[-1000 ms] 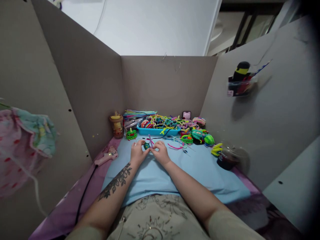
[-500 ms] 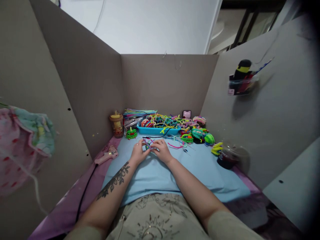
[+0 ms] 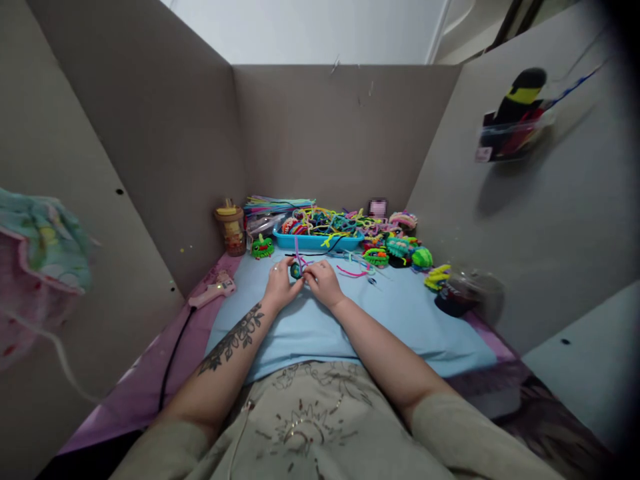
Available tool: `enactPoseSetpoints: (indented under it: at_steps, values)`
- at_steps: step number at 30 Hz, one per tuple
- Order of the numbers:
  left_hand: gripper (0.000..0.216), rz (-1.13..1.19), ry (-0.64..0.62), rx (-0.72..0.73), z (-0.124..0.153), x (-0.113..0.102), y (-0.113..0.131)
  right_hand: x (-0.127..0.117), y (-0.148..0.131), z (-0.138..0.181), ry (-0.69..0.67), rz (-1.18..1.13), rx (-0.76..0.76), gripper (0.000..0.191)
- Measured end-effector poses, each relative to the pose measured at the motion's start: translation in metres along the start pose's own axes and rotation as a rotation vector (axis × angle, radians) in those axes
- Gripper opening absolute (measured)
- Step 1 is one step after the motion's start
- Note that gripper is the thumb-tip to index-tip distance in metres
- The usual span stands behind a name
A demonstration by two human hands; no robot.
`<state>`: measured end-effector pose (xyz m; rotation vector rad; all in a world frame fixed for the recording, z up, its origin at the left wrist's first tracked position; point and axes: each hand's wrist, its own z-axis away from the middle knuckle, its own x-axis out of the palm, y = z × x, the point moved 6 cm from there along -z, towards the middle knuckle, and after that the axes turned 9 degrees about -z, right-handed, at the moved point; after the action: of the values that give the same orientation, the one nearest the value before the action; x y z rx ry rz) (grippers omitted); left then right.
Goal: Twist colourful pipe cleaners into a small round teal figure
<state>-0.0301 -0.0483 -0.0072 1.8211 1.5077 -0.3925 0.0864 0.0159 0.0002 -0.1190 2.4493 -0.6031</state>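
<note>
Over the blue cloth, my left hand (image 3: 281, 285) is closed with thumb and fingers around a small round dark green pipe-cleaner piece (image 3: 295, 271). A purple pipe cleaner (image 3: 297, 247) stands up from between the hands, and another purple strand bends off beside it. Close against the left, my right hand (image 3: 324, 283) pinches at the purple pipe cleaner's lower end; its fingertips partly hide the grip. Just to the right, a pink pipe cleaner (image 3: 351, 272) and scissors (image 3: 372, 281) lie on the cloth.
Behind the hands stands a blue tray (image 3: 320, 244) of tangled pipe cleaners, with a green frog figure (image 3: 263, 247) at its left. A pink glue gun (image 3: 213, 293) lies left. Several colourful pipe-cleaner pieces (image 3: 400, 247) sit at right, near a dark-bottomed clear container (image 3: 456, 297). Partitions surround the table.
The purple pipe cleaner has turned from slanting across the fingers to standing upright. The round green piece shows more clearly. The head view has tilted down a little.
</note>
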Motion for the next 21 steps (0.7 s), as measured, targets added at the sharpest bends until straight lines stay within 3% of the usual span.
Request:
enactPoseSetpoints:
  at_steps: [12, 21]
  values:
    - [0.056, 0.045, -0.031, -0.121, -0.002, 0.001, -0.006, 0.003, 0.001, 0.000, -0.060, 0.088, -0.005, 0.015]
    - [0.053, -0.014, -0.022, 0.018, -0.004, 0.004, 0.007, 0.002, 0.011, 0.000, 0.036, -0.042, 0.068, 0.014]
